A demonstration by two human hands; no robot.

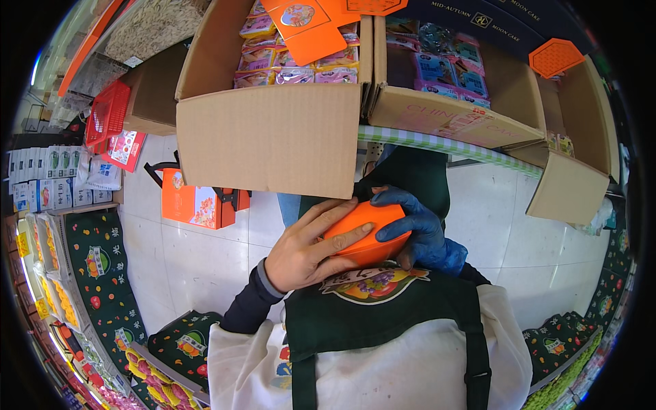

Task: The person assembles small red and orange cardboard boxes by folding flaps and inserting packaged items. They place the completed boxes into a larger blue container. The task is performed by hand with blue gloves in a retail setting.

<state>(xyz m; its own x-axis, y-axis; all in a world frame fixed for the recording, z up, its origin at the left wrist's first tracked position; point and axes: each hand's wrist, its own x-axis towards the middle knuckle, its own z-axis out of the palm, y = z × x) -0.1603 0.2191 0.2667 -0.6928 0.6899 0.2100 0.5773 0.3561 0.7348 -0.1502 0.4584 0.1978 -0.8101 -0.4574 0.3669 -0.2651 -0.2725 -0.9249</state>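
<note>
An orange cardboard box (361, 216) with angled sides is between my two hands, close to my dark green apron (383, 328). My bare left hand (304, 247) lies over its left side, with the fingers stretched across the front and top. On the other side, my right hand (425, 236) in a blue glove grips the box, thumb and fingers curled round its edge. The underside of the box is hidden. Just beyond it hangs the flap of an open carton (268, 137) holding small pink and yellow wrapped packets (257, 60). Flat orange box pieces (313, 42) lie on those packets.
A second carton (451, 116) with blue and pink packets stands to the right. Farther right, an orange hexagonal piece (555, 58) rests by another open carton (572, 188). At left are an orange gift box (195, 205) with black straps and a red basket (108, 113).
</note>
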